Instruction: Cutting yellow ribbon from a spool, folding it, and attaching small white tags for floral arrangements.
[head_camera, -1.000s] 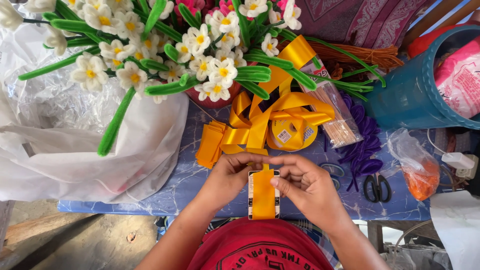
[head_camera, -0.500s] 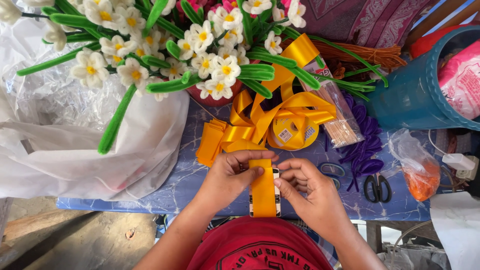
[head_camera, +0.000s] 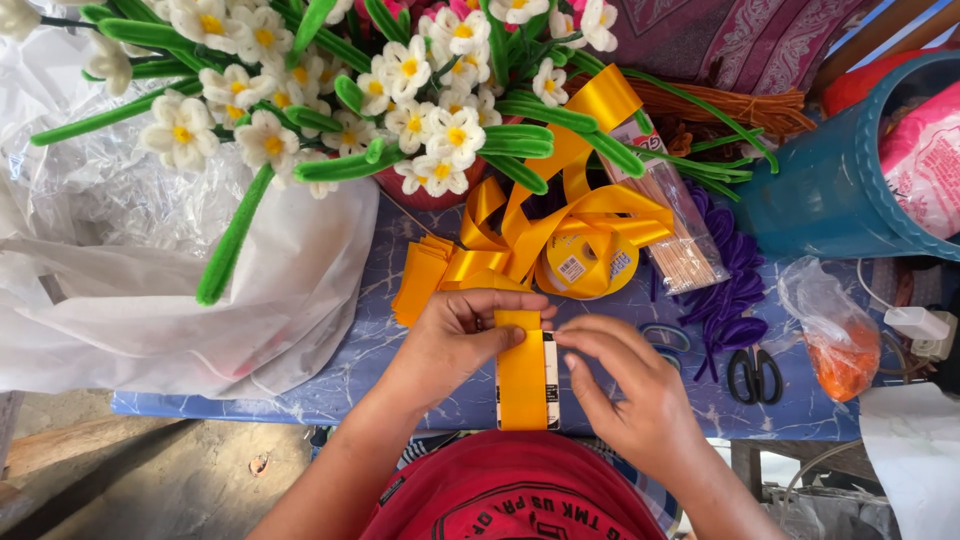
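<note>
My left hand (head_camera: 455, 340) pinches the top end of a yellow ribbon strip (head_camera: 522, 380), which lies lengthwise over a striped ruler (head_camera: 550, 375) on the blue table (head_camera: 330, 370). Beside it, my right hand (head_camera: 630, 385) rests with its fingertips at the ruler's right edge, touching the ribbon. The ribbon leads up to a loose yellow spool (head_camera: 585, 262) with tangled loops. A stack of cut yellow ribbon pieces (head_camera: 420, 280) lies to the left of the spool.
A pot of white and yellow flowers (head_camera: 420, 110) with green stems fills the back. White plastic sheeting (head_camera: 150, 300) covers the left. Wooden sticks in a packet (head_camera: 675, 235), purple pipe cleaners (head_camera: 735, 295), scissors (head_camera: 755, 375), an orange bag (head_camera: 835, 345) and a teal basket (head_camera: 830, 180) sit right.
The ribbon's folded top end now lies flat under my left thumb, and my right fingers have shifted slightly along the ruler's edge.
</note>
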